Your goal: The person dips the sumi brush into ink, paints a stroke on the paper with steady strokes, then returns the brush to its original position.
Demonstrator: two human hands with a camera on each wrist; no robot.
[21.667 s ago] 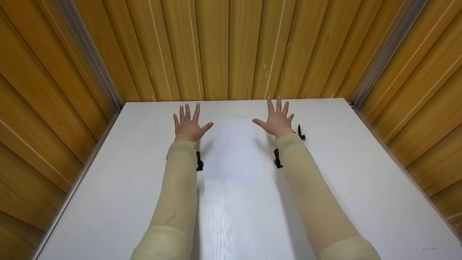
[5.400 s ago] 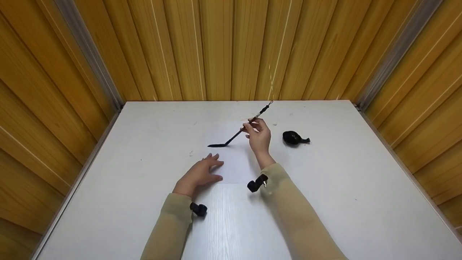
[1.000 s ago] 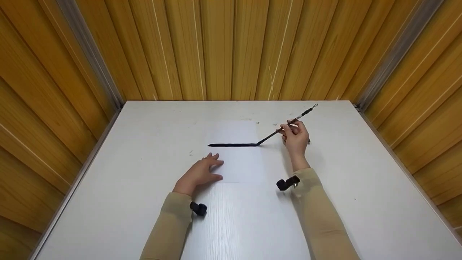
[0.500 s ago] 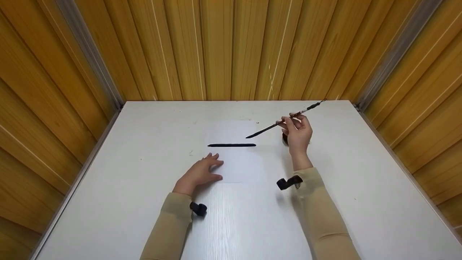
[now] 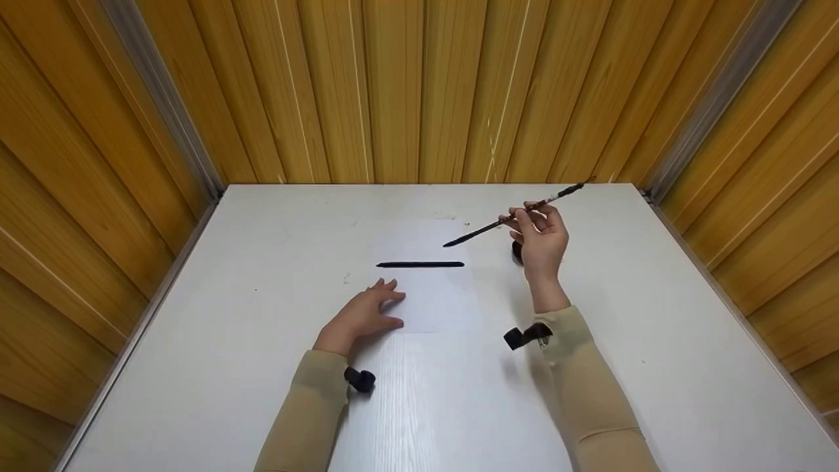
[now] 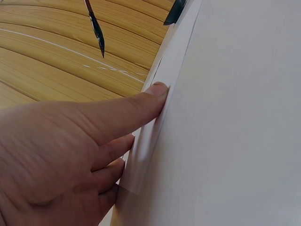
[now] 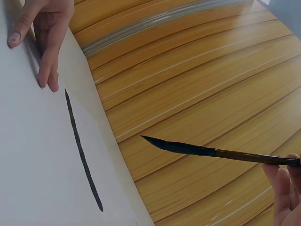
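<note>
While above the paper, right hand pinching brush, left hand flat.

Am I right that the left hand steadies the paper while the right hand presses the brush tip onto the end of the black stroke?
Not quite. The left hand steadies the paper, but the right hand holds the brush lifted, its tip clear of the black stroke, as the right wrist view shows.

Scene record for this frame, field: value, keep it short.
left hand: left hand flat, pressing the white paper sheet at its left edge
right hand: right hand pinches the thin dark-handled ink brush, tip lifted off the sheet
mark: one black horizontal ink stroke on the sheet
surface: white table
</note>
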